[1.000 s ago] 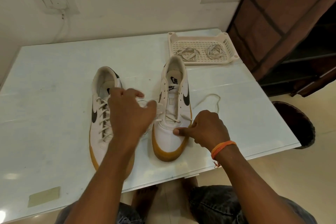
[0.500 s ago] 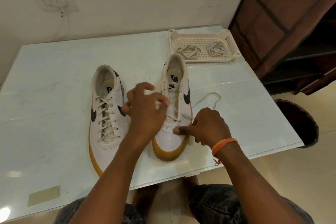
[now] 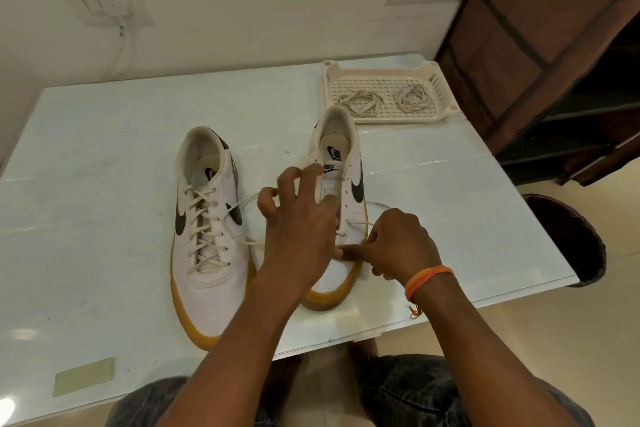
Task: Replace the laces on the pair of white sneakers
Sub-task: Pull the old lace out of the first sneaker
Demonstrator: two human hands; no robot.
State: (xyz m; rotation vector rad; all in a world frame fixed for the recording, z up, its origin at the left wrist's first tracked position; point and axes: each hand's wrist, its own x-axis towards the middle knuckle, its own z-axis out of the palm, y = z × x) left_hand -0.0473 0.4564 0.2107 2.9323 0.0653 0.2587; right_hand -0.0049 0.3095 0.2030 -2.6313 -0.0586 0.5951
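Note:
Two white sneakers with gum soles stand on the pale table (image 3: 104,184). The left sneaker (image 3: 207,253) is fully laced. The right sneaker (image 3: 349,180) has a lace (image 3: 358,222) only through its lower eyelets. My left hand (image 3: 298,222) hovers over the right sneaker's tongue with curled fingers and pinches a thin lace strand (image 3: 244,204) that trails toward the left sneaker. My right hand (image 3: 398,246) grips the right sneaker's side, thumb laid across its toe. Two coiled laces (image 3: 360,104) (image 3: 414,99) lie in a cream tray (image 3: 446,113).
The tray sits at the table's far right corner. A dark round bin (image 3: 568,239) stands on the floor past the table's right edge, and a brown cabinet (image 3: 554,45) rises behind it. A strip of tape (image 3: 85,376) lies near the front left edge.
My left hand has moved right, from above the left sneaker to over the right sneaker's tongue, and its fingers have spread. My right hand has stayed on the toe.

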